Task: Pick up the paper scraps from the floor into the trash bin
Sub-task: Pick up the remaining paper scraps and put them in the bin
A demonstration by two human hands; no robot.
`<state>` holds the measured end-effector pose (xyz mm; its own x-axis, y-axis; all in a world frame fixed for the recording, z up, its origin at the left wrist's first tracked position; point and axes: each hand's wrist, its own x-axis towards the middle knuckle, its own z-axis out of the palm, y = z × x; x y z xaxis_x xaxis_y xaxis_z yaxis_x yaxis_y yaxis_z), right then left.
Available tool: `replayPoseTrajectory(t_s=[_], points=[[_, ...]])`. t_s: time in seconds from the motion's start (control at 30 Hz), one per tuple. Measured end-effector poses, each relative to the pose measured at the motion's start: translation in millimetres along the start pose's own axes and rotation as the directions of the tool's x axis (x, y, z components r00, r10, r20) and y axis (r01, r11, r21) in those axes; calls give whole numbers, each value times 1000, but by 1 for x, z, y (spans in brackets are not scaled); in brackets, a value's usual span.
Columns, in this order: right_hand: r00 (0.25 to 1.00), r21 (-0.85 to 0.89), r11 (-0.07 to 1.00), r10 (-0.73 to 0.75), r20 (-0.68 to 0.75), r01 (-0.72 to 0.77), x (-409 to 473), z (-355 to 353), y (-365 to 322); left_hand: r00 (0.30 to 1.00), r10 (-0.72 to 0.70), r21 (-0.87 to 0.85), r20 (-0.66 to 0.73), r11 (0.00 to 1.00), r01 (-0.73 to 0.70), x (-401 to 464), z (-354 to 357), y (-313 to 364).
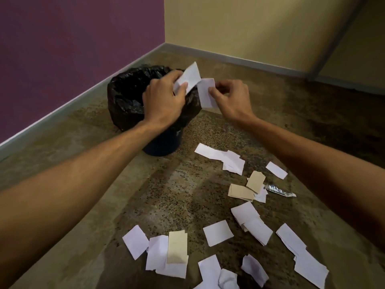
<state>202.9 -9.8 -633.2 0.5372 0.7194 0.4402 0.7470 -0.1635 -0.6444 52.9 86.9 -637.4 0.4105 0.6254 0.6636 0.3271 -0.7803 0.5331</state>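
Two white paper scraps are up off the floor and held over the trash bin (129, 105), a dark bin lined with a black bag (125, 84) that stands near the corner of the room. The left hand (164, 99) pinches one scrap (190, 77) between thumb and fingers right above the bin's far rim, the paper tilted upward; the right hand (231, 97) pinches a second scrap (205, 92) by its edge just beside the bin's opening, hanging downward. Neither piece has been let go yet, so both hands are grasping paper. Judging by the floor (166, 195), the job looks far from finished: many scraps still lie scattered in front of the bin. A white cluster (220, 157) sits closest to the bin's base, a small white piece (276, 170) lies further right, and brown pieces (248, 187) rest beside a small crumpled silver wrapper (279, 190). Nearer the person, a loose spread of white sheets (216, 232) and one tan piece (177, 247) overlaps along the bottom of the view, with a crumpled white wad (228, 279) at the very edge. How much paper is already inside the bag cannot be seen. Behind the bin, a purple wall (73, 49) meets a yellow wall (239, 24).
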Motion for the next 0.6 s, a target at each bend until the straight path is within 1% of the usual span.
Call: replayPoseTrajectory(t_s=[0.07,0.17,0.27,0.43,0.5,0.6], points=[[1000,4,1000,-25,-4,25,9,6,-11,998,-44,32,-48,998,45,9,-9,-8],[998,-40,997,-64,-22,63,21,18,-25,989,-101,104,-111,988,113,14,-19,-25],[998,-64,996,-56,-17,55,34,35,-33,979,-168,130,-115,975,182,14,-23,-45],[1000,-30,999,-27,-5,27,44,60,-32,969,-239,193,-53,950,245,17,-23,-61],[999,-27,999,-29,30,30,43,66,-30,965,-262,198,-21,945,261,15,-20,-65],[995,-14,1000,-18,103,20,42,70,-29,956,-285,182,69,946,269,15,-16,-70]])
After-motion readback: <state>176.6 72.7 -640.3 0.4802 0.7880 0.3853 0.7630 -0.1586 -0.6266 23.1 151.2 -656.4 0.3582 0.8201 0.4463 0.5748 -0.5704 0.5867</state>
